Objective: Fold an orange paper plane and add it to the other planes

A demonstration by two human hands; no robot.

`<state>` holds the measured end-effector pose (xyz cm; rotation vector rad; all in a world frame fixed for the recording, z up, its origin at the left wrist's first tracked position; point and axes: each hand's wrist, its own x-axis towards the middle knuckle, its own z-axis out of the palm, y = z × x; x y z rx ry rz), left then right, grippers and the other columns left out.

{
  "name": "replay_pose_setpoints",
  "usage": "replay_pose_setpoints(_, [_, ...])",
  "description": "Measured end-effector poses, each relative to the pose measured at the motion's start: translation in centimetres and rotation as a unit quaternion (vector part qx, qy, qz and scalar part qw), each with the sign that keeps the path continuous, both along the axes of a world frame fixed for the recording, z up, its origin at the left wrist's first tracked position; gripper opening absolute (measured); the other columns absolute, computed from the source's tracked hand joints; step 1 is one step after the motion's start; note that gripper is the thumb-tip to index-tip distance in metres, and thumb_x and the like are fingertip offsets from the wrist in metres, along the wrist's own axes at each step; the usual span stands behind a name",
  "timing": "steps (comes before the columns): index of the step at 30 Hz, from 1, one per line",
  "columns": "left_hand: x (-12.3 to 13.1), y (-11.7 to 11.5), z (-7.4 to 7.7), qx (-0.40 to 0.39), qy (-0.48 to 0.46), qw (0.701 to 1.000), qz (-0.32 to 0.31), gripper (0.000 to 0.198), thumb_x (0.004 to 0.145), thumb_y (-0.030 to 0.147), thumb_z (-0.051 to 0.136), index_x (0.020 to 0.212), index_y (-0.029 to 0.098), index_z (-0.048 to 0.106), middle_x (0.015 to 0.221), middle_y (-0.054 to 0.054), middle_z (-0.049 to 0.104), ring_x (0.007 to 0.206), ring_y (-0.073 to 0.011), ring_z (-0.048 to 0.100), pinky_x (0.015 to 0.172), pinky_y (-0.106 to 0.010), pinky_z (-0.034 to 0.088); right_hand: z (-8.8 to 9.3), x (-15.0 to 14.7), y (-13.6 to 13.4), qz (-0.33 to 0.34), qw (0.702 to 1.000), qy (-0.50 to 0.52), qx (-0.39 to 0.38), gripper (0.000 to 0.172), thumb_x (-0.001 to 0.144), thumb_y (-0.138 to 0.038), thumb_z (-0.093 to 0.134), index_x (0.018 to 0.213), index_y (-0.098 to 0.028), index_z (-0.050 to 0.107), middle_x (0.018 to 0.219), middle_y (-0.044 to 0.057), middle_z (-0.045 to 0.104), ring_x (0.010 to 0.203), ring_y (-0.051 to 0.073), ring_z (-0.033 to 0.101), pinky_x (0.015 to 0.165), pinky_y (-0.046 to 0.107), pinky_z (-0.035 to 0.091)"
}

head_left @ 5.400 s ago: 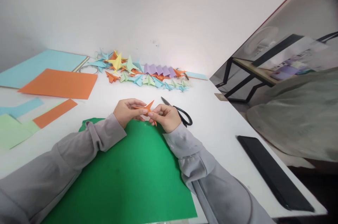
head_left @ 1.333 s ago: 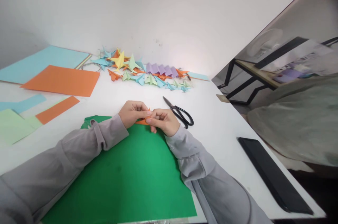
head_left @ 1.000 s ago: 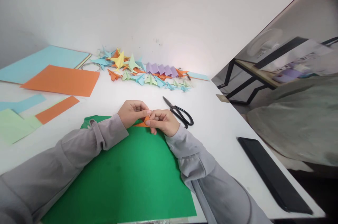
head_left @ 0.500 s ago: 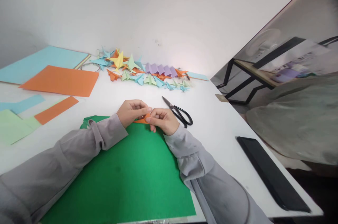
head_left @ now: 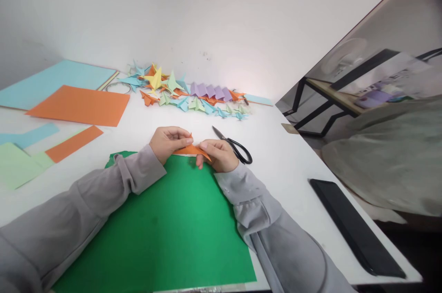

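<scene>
Between my hands is a small folded orange paper [head_left: 191, 149], pointed at its right end, held just above the far edge of a green sheet [head_left: 165, 228]. My left hand [head_left: 170, 142] pinches its left part between thumb and fingers. My right hand [head_left: 219, 152] grips the right part, thumb on top, with the paper's tip showing below the fingers. The fingers partly hide the folds. Black-handled scissors [head_left: 238, 148] lie just beyond my right hand, blades pointing away to the left.
Several folded paper figures [head_left: 155, 79] line the wall at the back. To the left lie a large orange sheet [head_left: 83, 104], a blue sheet [head_left: 58, 79], an orange strip [head_left: 74, 144] and pale green paper [head_left: 19, 164]. A black flat case [head_left: 355, 226] sits near the right edge.
My hands have moved slightly apart, and more of the orange paper shows between them, its pointed end now visible at my right hand. Everything else stays in place.
</scene>
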<state>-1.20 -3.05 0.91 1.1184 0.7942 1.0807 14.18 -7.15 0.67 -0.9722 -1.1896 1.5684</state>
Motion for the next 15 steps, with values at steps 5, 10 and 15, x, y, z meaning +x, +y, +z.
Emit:
replay_pose_setpoints(5, [-0.09,-0.32,0.18,0.003,0.001,1.0,-0.01,0.023,0.043,0.019,0.082,0.059,0.013,0.066,0.056,0.001,0.064,0.053,-0.0081,0.057,0.055,-0.021,0.047,0.03,-0.19,-0.01,-0.024,0.999,-0.024,0.009,0.029,0.053,-0.038,0.078,0.061,-0.014,0.064,0.043,-0.001,0.063,0.034,0.01,0.054,0.037,0.021,0.042])
replay_pose_setpoints(10, [-0.28,-0.4,0.04,-0.017,-0.007,0.996,-0.087,0.029,0.045,0.019,0.082,0.069,0.011,0.066,0.057,-0.001,0.064,0.05,-0.0114,0.059,0.048,-0.023,0.049,0.15,-0.23,-0.09,-0.042,0.999,-0.028,0.015,0.029,0.054,-0.038,0.077,0.059,-0.013,0.065,0.042,0.0,0.062,0.033,0.01,0.053,0.037,0.021,0.043])
replay_pose_setpoints(15, [-0.35,-0.06,-0.22,0.006,0.021,0.996,-0.089,0.027,0.047,0.02,0.081,0.068,0.01,0.066,0.055,-0.001,0.064,0.045,-0.0084,0.056,0.045,-0.02,0.046,-0.07,-0.06,-0.01,-0.042,0.999,-0.018,0.022,0.033,0.059,-0.043,0.074,0.058,-0.012,0.065,0.043,0.002,0.063,0.034,0.01,0.054,0.038,0.021,0.042])
